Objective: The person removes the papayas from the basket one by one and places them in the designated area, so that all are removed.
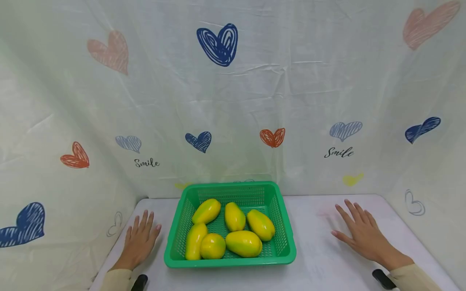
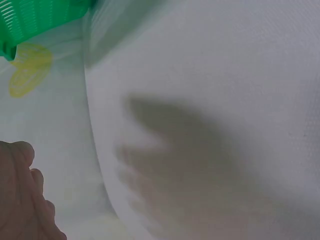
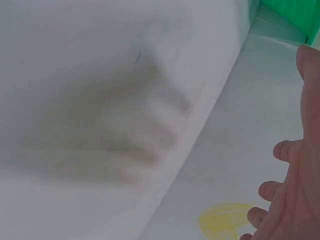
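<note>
A green plastic basket (image 1: 233, 263) stands in the middle of the table in the head view. Several yellow-green fruits, which look like mangoes or small papayas (image 1: 244, 243), lie inside it. My left hand (image 1: 140, 240) is to the left of the basket, palm down with fingers extended, holding nothing. Off to the basket's right, my right hand (image 1: 364, 236) is spread with the thumb apart, and it too holds nothing. Both wrist views show a hand's shadow on the white cloth, and a corner of the basket (image 2: 45, 17) appears in the left one.
White cloth covers the table (image 1: 309, 258). Behind and at both sides hangs a pale curtain (image 1: 233, 101) printed with hearts and "Smile" lettering. The basket's far rim is close to the back curtain. A dark wrist strap piece (image 1: 383, 279) shows by the right sleeve.
</note>
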The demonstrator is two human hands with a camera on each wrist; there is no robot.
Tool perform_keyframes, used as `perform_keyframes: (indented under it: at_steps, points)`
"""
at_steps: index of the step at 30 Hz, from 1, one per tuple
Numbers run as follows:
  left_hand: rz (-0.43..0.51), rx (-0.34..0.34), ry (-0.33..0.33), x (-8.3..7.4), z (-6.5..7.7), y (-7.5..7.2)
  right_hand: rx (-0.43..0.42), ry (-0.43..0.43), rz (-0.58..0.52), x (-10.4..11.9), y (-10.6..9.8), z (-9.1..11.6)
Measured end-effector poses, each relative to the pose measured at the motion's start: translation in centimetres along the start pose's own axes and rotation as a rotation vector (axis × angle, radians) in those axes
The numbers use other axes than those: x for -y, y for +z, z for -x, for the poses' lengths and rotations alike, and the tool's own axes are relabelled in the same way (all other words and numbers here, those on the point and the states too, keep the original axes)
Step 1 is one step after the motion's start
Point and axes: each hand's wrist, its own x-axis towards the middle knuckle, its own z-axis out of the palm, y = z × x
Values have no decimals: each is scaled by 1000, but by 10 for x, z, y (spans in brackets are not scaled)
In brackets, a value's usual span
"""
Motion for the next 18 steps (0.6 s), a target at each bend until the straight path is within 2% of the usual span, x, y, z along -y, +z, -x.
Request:
perform_keyframes:
  at_steps: [7,13,18]
  points:
    - [42,11,-2,-10,-2,-2,27,-40,4,20,-12,-17]
    - [137,23,21,-19,-3,-5,30,-90,19,38,-22,-31]
    - [205,104,8,-30,-6,-12,31,-114,34,51,-28,-39]
